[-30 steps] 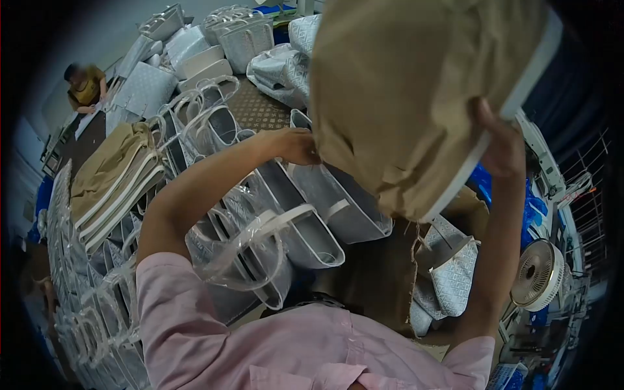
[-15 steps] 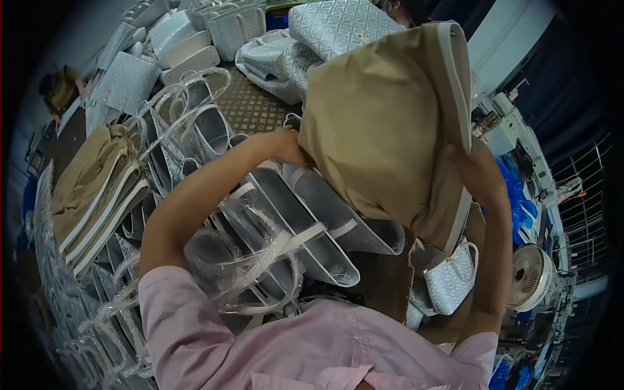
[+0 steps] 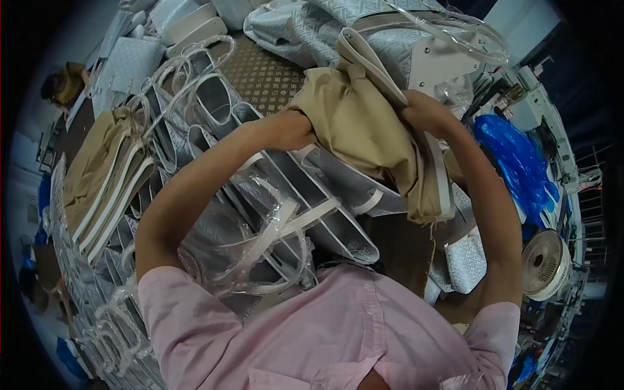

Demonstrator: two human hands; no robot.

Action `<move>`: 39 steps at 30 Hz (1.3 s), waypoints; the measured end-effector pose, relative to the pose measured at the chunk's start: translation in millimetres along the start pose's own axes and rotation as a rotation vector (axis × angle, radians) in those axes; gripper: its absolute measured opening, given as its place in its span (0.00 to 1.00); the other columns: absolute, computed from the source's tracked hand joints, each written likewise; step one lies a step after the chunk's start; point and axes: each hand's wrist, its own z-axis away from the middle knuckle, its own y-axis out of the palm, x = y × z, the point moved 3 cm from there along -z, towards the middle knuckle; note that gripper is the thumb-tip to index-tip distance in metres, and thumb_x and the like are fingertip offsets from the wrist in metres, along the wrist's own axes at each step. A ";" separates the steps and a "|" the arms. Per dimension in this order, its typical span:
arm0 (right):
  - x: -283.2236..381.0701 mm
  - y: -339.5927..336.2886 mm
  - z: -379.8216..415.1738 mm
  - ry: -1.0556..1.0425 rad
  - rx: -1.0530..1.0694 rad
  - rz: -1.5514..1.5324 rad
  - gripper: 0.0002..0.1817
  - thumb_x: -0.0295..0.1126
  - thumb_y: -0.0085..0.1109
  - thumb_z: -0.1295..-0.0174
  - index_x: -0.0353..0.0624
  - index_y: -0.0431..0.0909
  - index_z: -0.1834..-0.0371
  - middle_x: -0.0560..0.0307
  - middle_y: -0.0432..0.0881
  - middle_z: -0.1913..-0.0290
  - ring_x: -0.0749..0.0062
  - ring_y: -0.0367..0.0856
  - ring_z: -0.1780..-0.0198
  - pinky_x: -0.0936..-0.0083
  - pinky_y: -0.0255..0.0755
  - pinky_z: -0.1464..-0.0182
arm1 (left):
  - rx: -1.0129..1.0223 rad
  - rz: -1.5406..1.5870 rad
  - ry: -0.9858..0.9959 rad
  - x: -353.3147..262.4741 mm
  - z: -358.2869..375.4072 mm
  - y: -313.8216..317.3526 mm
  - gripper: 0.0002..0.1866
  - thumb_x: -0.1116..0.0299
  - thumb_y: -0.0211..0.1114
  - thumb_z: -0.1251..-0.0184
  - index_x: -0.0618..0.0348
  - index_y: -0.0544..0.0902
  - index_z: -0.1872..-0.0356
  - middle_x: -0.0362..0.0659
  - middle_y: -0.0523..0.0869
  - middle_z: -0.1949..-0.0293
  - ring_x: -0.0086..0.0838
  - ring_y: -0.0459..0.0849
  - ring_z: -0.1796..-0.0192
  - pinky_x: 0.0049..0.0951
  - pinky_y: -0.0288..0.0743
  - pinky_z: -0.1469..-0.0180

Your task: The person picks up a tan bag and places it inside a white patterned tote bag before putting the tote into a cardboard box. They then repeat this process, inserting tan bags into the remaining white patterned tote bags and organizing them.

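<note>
Both my hands grip a tan cloth bag (image 3: 367,133) with a white band along its edge, held over the work table. My left hand (image 3: 289,130) clutches its left side. My right hand (image 3: 429,114) grasps its upper right edge near the white band. Under the bag lies a row of grey patterned tote bags (image 3: 312,201) with white handles wrapped in clear plastic (image 3: 260,247). Behind my right hand rests a grey patterned tote (image 3: 416,45) with a white tab and plastic-covered handle.
A stack of tan cloth bags (image 3: 104,175) lies at left on more grey totes. Another person (image 3: 62,84) works at far left. A blue plastic sheet (image 3: 517,162) and a small white fan (image 3: 546,263) are at right. Brown patterned table surface (image 3: 260,75) shows beyond.
The tan bag has come down from high in front of the camera and is now bunched lower between my hands. My right hand shifted left and down with it.
</note>
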 end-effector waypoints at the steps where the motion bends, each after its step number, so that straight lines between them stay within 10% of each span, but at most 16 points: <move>1: 7.2 3.5 5.0 0.003 0.054 -0.051 0.23 0.16 0.41 0.54 0.34 0.79 0.54 0.44 0.82 0.62 0.68 0.81 0.61 0.69 0.74 0.57 | 0.073 -0.039 -0.079 -3.8 -0.3 5.4 0.13 0.66 0.53 0.41 0.63 0.80 0.62 0.56 0.83 0.63 0.49 0.81 0.58 0.45 0.71 0.51; 6: 29.3 75.5 8.3 -0.346 0.064 0.500 0.21 0.22 0.48 0.51 0.35 0.75 0.50 0.38 0.80 0.58 0.44 0.77 0.51 0.61 0.71 0.50 | 0.187 -0.126 -0.134 -39.2 -7.4 -14.9 0.11 0.68 0.52 0.40 0.62 0.79 0.62 0.56 0.82 0.68 0.51 0.81 0.64 0.43 0.75 0.59; 9: -6.6 68.9 -22.6 -0.114 0.004 0.683 0.20 0.23 0.50 0.50 0.36 0.75 0.51 0.38 0.80 0.57 0.45 0.77 0.50 0.62 0.71 0.48 | 0.315 -0.171 -0.202 -36.8 -6.5 -4.2 0.10 0.69 0.53 0.38 0.61 0.79 0.63 0.53 0.82 0.72 0.51 0.81 0.68 0.44 0.75 0.62; 11: -14.9 60.4 -26.4 -0.117 -0.044 0.680 0.21 0.23 0.50 0.51 0.37 0.75 0.50 0.38 0.80 0.56 0.45 0.77 0.51 0.62 0.71 0.49 | -0.111 0.166 -0.297 -36.3 -2.0 -10.6 0.12 0.64 0.55 0.38 0.64 0.79 0.67 0.52 0.84 0.71 0.51 0.82 0.66 0.45 0.74 0.61; 16: 1.9 63.0 -15.8 -0.214 0.204 0.392 0.24 0.19 0.46 0.54 0.38 0.75 0.49 0.38 0.80 0.57 0.50 0.79 0.53 0.65 0.71 0.50 | -0.165 0.174 -0.191 -54.1 -1.2 -15.4 0.19 0.54 0.54 0.34 0.64 0.78 0.65 0.53 0.83 0.73 0.52 0.81 0.65 0.45 0.74 0.60; 19: -14.8 57.1 -32.6 -0.311 0.225 0.313 0.23 0.20 0.47 0.54 0.38 0.76 0.51 0.40 0.81 0.56 0.51 0.79 0.53 0.65 0.71 0.50 | 0.469 -0.054 -0.368 -52.4 -16.7 -10.8 0.32 0.43 0.41 0.30 0.65 0.82 0.64 0.54 0.84 0.64 0.49 0.82 0.57 0.44 0.73 0.52; 25: -51.1 104.2 -27.5 -0.260 0.336 0.506 0.16 0.24 0.53 0.54 0.36 0.80 0.60 0.37 0.81 0.61 0.45 0.79 0.56 0.60 0.71 0.53 | 0.646 0.003 -0.328 -43.3 -43.7 0.5 0.37 0.37 0.39 0.33 0.65 0.82 0.57 0.57 0.83 0.56 0.49 0.79 0.50 0.41 0.69 0.46; 30: -5.8 94.8 -33.3 -0.300 0.327 0.650 0.13 0.29 0.58 0.54 0.36 0.80 0.64 0.39 0.81 0.66 0.45 0.80 0.60 0.59 0.71 0.59 | 0.434 0.225 -0.159 -70.8 -39.7 3.4 0.31 0.42 0.43 0.31 0.63 0.82 0.68 0.56 0.82 0.71 0.50 0.81 0.61 0.43 0.73 0.55; 34: -4.2 101.5 -57.5 -0.179 0.454 0.752 0.14 0.32 0.58 0.52 0.35 0.82 0.65 0.40 0.82 0.65 0.48 0.81 0.61 0.59 0.72 0.59 | 0.366 0.214 0.060 -130.8 -51.3 8.4 0.25 0.47 0.49 0.32 0.63 0.81 0.60 0.54 0.84 0.68 0.50 0.82 0.63 0.45 0.74 0.58; 37: 20.1 81.7 -38.9 -0.124 0.401 0.686 0.14 0.33 0.56 0.50 0.35 0.82 0.64 0.40 0.83 0.63 0.47 0.81 0.60 0.58 0.72 0.58 | -0.169 0.295 0.290 -149.7 -52.8 2.7 0.15 0.56 0.58 0.36 0.56 0.80 0.59 0.50 0.84 0.68 0.47 0.83 0.65 0.43 0.75 0.62; 39: 17.9 87.0 -48.9 -0.089 0.384 0.621 0.14 0.33 0.55 0.49 0.35 0.83 0.64 0.40 0.83 0.63 0.47 0.81 0.60 0.58 0.72 0.57 | -0.048 0.285 0.275 -154.0 -65.4 4.9 0.16 0.55 0.56 0.35 0.56 0.79 0.57 0.51 0.84 0.65 0.46 0.82 0.62 0.42 0.74 0.58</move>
